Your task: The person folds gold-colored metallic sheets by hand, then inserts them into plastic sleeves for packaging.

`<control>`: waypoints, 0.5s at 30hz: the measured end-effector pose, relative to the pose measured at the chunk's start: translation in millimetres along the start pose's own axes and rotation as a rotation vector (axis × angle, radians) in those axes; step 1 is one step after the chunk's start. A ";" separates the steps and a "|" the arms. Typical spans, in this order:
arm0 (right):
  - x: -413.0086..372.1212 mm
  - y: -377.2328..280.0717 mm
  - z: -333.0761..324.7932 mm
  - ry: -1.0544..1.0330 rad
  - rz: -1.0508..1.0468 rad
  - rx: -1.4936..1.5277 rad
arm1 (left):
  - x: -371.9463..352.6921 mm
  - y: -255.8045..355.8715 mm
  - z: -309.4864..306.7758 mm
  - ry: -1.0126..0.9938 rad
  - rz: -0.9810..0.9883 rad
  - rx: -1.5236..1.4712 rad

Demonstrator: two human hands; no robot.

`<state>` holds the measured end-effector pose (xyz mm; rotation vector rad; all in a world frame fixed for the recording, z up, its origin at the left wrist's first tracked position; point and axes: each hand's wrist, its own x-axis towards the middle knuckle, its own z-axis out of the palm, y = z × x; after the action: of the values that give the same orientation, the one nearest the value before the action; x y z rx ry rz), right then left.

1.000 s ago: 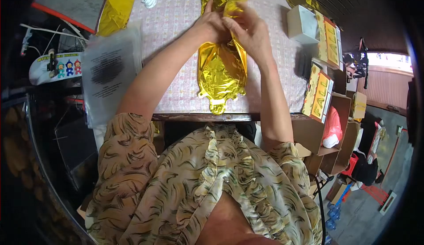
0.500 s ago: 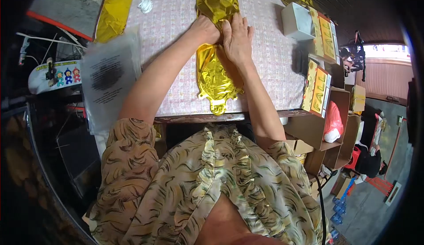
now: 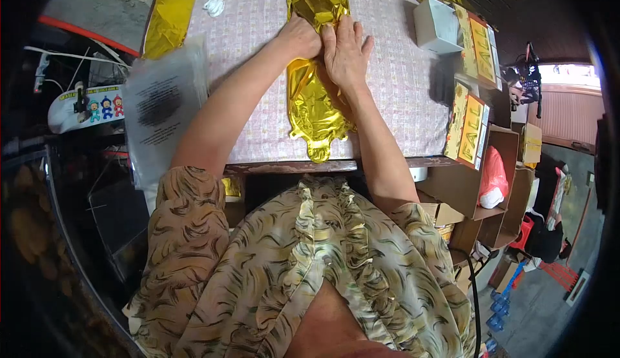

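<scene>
Both hands have come down since a second ago: back then they were up folding the foil, now they're pressed onto it, and they've hardly budged in the last half second. Biggest thing in view is the surface (image 3: 400, 100) with its pinkish patterned cloth. The gold foil balloon (image 3: 316, 109) lies flat down the middle of it, its near end reaching the front edge right in front of the person, its far end folded up past the hands. A plastic sleeve (image 3: 161, 109) with a printed sheet hangs off the left edge. The right hand (image 3: 345, 51) is open, palm down, fingers spread flat on the foil. The left hand (image 3: 298, 37) sits touching it, curled with knuckles on the foil; can't tell if it's pinching any. A white box (image 3: 437, 25) stands well off to the right, and a small white crumpled bit (image 3: 214, 5) lies far left.
</scene>
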<state>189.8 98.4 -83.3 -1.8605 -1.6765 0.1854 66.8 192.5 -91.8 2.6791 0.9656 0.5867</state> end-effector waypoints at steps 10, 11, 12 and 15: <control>-0.7 -1.5 2.6 0.027 0.002 -0.038 | 30.0 -10.4 -41.0 -0.375 -0.049 0.057; -0.9 -1.5 4.3 0.027 -0.001 -0.034 | 33.6 -13.3 -45.6 -0.457 -0.124 0.070; -1.3 -1.5 6.1 0.042 -0.018 -0.075 | 32.9 -7.7 -59.5 -0.383 -0.210 -0.052; -2.8 -0.5 10.8 0.062 -0.045 -0.147 | 49.2 -66.5 -40.4 0.032 -0.151 -0.389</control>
<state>183.5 99.5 -92.5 -1.9120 -1.7284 -0.0152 46.4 278.0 -64.5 2.2412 0.9406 0.7049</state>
